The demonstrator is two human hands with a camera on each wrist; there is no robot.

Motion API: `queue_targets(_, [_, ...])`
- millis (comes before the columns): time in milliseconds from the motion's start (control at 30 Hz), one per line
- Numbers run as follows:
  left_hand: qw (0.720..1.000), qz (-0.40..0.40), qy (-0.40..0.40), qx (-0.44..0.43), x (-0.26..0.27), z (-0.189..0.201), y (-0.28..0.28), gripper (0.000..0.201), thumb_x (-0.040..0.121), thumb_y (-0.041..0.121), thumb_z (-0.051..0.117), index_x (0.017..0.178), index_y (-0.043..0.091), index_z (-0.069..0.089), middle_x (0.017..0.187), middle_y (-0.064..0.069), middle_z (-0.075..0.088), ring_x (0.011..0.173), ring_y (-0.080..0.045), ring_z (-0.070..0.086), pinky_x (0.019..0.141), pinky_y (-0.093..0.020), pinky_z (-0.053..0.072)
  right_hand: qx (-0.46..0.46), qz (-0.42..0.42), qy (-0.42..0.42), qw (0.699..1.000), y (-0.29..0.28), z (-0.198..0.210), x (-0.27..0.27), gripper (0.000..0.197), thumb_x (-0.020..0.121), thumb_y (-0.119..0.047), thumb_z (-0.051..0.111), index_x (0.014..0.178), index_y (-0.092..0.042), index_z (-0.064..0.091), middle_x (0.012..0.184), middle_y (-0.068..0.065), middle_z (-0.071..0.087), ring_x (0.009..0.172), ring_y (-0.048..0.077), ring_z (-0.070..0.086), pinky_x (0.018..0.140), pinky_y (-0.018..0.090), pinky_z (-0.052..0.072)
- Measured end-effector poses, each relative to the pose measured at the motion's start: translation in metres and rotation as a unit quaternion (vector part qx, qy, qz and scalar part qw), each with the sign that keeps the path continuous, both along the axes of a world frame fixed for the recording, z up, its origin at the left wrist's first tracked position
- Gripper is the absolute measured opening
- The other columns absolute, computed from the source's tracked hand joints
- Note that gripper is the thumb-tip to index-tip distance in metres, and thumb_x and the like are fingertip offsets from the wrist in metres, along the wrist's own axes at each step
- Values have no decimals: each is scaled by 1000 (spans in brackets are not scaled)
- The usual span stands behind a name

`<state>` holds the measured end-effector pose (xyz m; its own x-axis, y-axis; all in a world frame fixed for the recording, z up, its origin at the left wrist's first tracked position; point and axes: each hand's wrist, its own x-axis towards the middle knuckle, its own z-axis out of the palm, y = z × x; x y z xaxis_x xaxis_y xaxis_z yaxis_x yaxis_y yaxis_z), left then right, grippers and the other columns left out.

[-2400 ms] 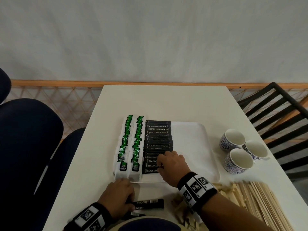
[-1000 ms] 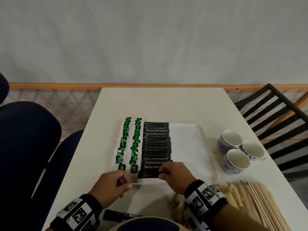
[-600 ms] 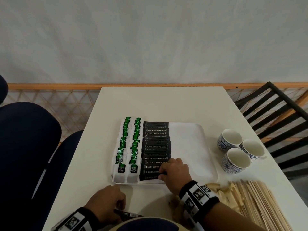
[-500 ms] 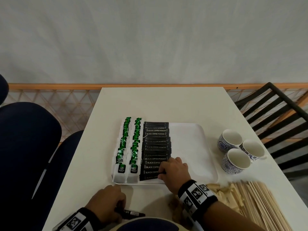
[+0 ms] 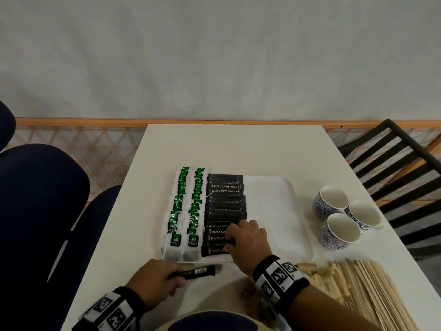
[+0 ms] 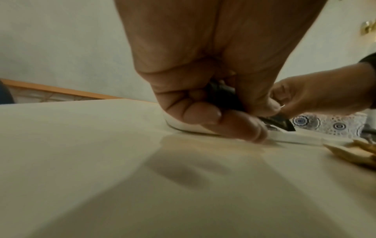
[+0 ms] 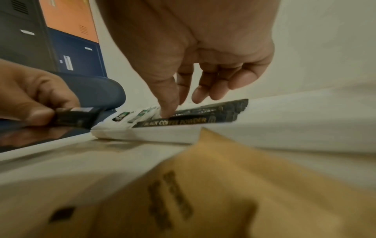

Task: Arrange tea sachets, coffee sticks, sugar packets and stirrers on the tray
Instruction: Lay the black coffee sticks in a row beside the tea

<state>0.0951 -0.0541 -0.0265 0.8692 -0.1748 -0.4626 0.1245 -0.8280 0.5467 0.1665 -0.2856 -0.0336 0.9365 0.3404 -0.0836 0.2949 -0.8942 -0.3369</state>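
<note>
Currently pinching loose stick (image 5: 193, 272) in left hand (image 5: 155, 280), just off near rim of tray (image 5: 274, 211). Resting spread right hand (image 5: 248, 240) on near end of coffee column (image 5: 224, 206), fingers pressing down. Tea sachets (image 5: 186, 211) in two columns at tray's left. Stirrers (image 5: 372, 295) and brown packets (image 7: 223, 185) on table (image 5: 233, 149).
</note>
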Motion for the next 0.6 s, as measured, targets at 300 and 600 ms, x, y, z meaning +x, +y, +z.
queue_targets(300, [991,31,-48,-124,10,17,-12,9,90,23,65,90,30,70,65,5,68,51,-3,57,55,-18,48,152,169,146,963,10,32,-15,16,93,-30,61,107,-23,64,92,-1,69,76,10,61,76,31,53])
queue_targets(600, [980,-38,-112,-161,-11,24,-14,37,94,22,58,95,59,64,76,24,59,63,1,56,60,-10,41,210,99,271,934,-6,60,-40,25,102,-35,43,96,-20,62,81,-2,70,58,8,61,65,21,51])
